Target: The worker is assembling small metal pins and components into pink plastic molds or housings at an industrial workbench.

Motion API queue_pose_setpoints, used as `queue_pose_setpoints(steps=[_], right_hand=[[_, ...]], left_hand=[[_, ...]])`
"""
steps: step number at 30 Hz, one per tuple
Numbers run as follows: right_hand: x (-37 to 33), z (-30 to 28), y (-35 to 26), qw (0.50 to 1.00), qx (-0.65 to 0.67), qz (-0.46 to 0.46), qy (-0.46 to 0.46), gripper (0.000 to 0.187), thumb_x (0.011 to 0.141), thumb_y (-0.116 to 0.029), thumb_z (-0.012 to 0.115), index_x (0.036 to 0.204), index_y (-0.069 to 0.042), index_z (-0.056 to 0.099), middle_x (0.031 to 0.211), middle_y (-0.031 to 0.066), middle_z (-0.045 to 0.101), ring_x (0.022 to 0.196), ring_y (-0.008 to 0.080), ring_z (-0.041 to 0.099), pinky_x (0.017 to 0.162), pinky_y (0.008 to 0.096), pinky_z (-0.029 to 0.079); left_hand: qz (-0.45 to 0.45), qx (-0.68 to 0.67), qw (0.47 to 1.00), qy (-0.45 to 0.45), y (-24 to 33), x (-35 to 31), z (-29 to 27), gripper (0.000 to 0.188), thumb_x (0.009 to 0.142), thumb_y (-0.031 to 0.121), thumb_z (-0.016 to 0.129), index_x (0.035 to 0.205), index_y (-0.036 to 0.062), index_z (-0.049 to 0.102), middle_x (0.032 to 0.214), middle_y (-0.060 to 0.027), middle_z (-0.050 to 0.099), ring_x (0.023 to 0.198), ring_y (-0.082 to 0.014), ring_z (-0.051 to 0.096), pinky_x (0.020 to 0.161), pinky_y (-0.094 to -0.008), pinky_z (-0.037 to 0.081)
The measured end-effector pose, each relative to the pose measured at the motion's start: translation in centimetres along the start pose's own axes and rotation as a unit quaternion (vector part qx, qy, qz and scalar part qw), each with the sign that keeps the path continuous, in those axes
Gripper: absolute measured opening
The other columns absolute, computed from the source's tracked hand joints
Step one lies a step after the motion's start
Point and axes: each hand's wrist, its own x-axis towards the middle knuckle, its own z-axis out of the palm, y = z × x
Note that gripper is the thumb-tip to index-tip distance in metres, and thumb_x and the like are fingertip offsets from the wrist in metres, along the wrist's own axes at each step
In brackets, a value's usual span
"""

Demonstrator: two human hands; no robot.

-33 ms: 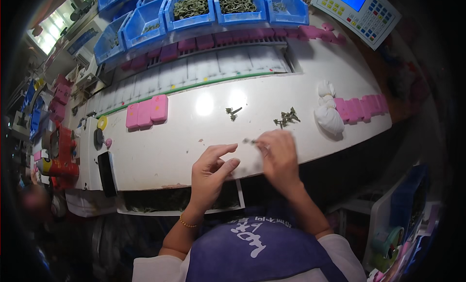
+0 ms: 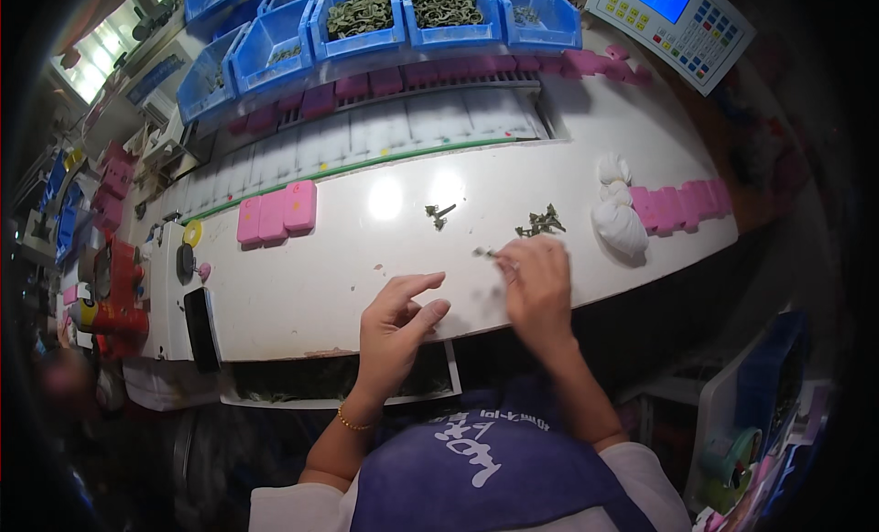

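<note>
My left hand (image 2: pixel 396 320) hovers over the near part of the white worktop (image 2: pixel 311 294), thumb and forefinger apart and nothing between them. To its right, my right hand (image 2: pixel 538 289) pinches a small dark-green piece (image 2: pixel 485 253), somewhat blurred, whose exact kind I cannot make out. Just beyond the right hand lies a small cluster of dark-green branched pieces (image 2: pixel 542 222). A smaller group of similar pieces (image 2: pixel 439 215) rests farther left on the worktop. The lower fingers of the right hand are partly hidden behind its back.
Three pink blocks (image 2: pixel 275 213) stand left of centre. Blue bins (image 2: pixel 357 39) line the back, two full of grey-green pieces. A white cloth bundle (image 2: pixel 620 219) and pink blocks (image 2: pixel 682 207) sit at right. A phone (image 2: pixel 201 327) lies at the left edge; a keypad device (image 2: pixel 673 28) stands back right.
My right hand has shifted slightly right and away from me with the small piece between its fingers. The left hand is almost where it was.
</note>
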Motion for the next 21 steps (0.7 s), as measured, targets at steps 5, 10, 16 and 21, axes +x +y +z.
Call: queue_pose_setpoints(steps=[5,10,16,21], right_hand=[[1.5,0.3,3.4,0.989,-0.139,0.029,0.033,0.016,0.083,-0.008,0.070,0.098,-0.007,0.065,0.109,0.0070,0.062,0.108,0.0299,0.053,0.097,0.0457,0.040],[5.9,3.9,2.5,0.994,-0.047,-0.097,0.012,0.021,0.081,-0.009,0.070,0.102,-0.006,0.067,0.111,0.0073,0.062,0.112,0.0294,0.052,0.099,0.0452,0.038],[8.2,6.8,2.9,0.963,-0.122,-0.183,-0.157,0.022,0.082,-0.010,0.070,0.104,-0.007,0.066,0.110,0.0089,0.063,0.113,0.0303,0.053,0.099,0.0435,0.041],[5.1,3.7,-1.2,0.858,0.417,0.192,-0.230,0.017,0.098,-0.016,0.060,0.105,-0.002,0.064,0.107,0.0042,0.063,0.103,0.0182,0.057,0.091,0.0365,0.045]], left_hand=[[-0.017,0.025,1.000,0.009,-1.5,0.2,-0.9,0.029,0.092,0.011,0.071,0.120,0.0046,0.069,0.114,-0.0061,0.064,0.075,-0.0072,0.061,0.067,-0.0220,0.052],[-0.023,0.021,1.000,-0.002,-1.9,0.2,-0.9,0.023,0.094,0.014,0.070,0.115,0.0034,0.071,0.112,-0.0066,0.064,0.077,-0.0084,0.063,0.068,-0.0229,0.053],[-0.004,0.027,1.000,0.003,-2.5,0.2,-1.5,0.022,0.097,0.014,0.066,0.114,0.0019,0.070,0.105,-0.0056,0.066,0.069,-0.0053,0.058,0.060,-0.0199,0.049],[-0.120,-0.085,0.989,0.011,-1.2,0.5,-1.4,0.033,0.104,0.025,0.056,0.121,-0.0011,0.065,0.106,-0.0067,0.067,0.068,-0.0058,0.057,0.057,-0.0212,0.047]])
